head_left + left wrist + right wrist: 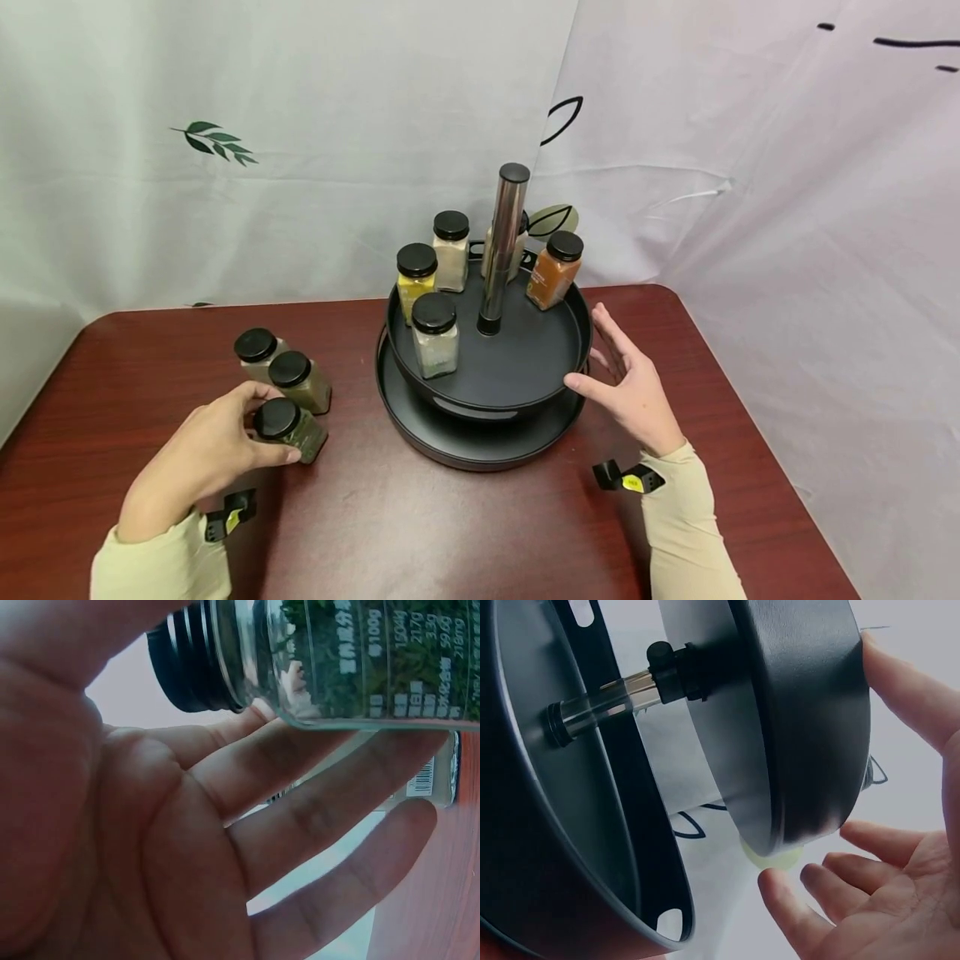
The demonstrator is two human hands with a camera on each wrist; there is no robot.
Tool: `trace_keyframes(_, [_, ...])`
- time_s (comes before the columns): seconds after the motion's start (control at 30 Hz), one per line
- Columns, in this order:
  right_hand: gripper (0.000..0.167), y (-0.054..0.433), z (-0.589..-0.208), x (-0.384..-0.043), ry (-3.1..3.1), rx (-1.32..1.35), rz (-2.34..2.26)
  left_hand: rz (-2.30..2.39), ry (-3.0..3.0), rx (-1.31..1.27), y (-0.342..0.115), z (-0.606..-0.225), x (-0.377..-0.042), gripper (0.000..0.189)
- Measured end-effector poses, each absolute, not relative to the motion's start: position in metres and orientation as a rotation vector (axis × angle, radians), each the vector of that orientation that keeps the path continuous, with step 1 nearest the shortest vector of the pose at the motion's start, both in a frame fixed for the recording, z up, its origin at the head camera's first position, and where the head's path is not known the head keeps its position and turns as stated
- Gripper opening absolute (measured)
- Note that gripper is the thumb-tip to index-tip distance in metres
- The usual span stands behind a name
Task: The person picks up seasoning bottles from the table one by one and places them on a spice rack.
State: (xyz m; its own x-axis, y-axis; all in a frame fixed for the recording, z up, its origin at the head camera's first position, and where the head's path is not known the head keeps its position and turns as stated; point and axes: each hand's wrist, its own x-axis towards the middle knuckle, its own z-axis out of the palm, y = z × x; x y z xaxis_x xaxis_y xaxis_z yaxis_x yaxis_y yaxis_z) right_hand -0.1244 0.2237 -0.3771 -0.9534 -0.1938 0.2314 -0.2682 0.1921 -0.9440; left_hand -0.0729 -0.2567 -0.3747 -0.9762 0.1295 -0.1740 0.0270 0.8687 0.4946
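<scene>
My left hand (217, 442) holds a square glass spice jar (305, 433) of dark green herbs by its sides, thumb in front and fingers behind. In the left wrist view the herb jar (382, 660) shows its black lid and printed label. Just behind it stand two more spice jars, an olive-brown one (309, 390) and a paler one (258, 354). At the two-tier black rotating rack, my right hand (633, 396) touches the upper tray (517, 367) at its right side, with the fingers spread and fairly straight.
Several spice jars stand on the upper tray: yellow (415, 292), cream (451, 258), pale green-white (436, 342), orange (555, 275), and one behind the metal pole (504, 242). Below is the lower tray (480, 454). A white curtain (337, 167) hangs behind the reddish-brown table (420, 533).
</scene>
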Motion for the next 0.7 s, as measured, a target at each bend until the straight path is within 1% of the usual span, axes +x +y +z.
trace_keyframes(0.27, [0.089, 0.2223, -0.3777, -0.1249, -2.441, 0.489, 1.822, 0.742, 2.866, 0.165, -0.2554, -0.3739, -0.0712, 0.079])
trace_keyframes(0.7, [0.087, 0.2229, -0.3790, -0.1235, -2.476, 0.514, 1.740, 0.726, 2.888, 0.166, -0.2542, -0.3661, -0.0660, 0.070])
